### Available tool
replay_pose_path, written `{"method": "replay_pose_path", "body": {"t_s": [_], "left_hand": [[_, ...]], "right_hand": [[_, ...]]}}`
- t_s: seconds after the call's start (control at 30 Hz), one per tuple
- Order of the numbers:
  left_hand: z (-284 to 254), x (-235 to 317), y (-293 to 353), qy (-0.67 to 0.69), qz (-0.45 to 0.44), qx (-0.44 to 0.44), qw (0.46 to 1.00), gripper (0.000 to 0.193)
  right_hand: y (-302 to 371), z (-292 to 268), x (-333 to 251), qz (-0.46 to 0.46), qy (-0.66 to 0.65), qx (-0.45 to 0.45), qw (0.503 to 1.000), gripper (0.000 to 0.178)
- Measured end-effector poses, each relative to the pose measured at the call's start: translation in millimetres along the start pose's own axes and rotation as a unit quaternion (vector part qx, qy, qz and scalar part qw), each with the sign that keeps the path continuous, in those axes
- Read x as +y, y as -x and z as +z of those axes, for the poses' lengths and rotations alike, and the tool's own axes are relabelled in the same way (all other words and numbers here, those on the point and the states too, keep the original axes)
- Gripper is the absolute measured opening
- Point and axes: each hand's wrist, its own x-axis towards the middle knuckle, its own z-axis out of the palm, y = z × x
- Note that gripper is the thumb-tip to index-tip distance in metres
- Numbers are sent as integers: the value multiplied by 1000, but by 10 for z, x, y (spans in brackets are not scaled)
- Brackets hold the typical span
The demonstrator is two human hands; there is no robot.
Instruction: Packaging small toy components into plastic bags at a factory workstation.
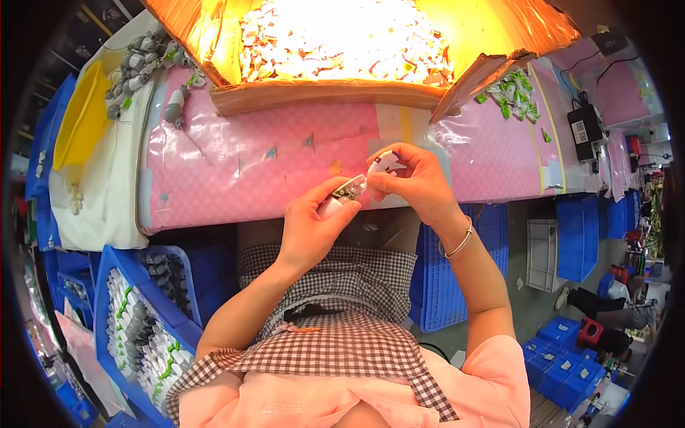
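Note:
Over the near edge of the pink-covered table (271, 160), my two hands are close together. My left hand (312, 222) is closed on a small white plastic part (350, 188) whose open face shows what looks like small round fittings or a board. In my right hand (422, 184), pinched between thumb and fingers, is a curved white plastic piece (385, 161) with dark marks on it. The two pieces almost meet; whether they touch I cannot tell. Fingers cover much of both parts.
A cardboard box (321, 96) of small white parts stands brightly lit at the far side. Grey pieces (135, 68) lie far left, green-and-white pieces (514, 95) at right. A blue crate (107, 285) of parts stands lower left; a black device (586, 132) is at right.

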Motion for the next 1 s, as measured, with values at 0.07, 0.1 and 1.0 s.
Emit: {"method": "replay_pose_path", "body": {"t_s": [0.07, 0.1, 1.0], "left_hand": [[14, -1, 1, -14, 8, -6, 1000, 33], [18, 2, 10, -29, 18, -14, 999, 33], [98, -12, 2, 85, -67, 2, 994, 33]], "right_hand": [[3, -34, -7, 1, 18, -3, 1000, 18], [16, -64, 18, -18, 10, -24, 1000, 18], [68, -994, -190, -23, 155, 125, 980, 26]]}}
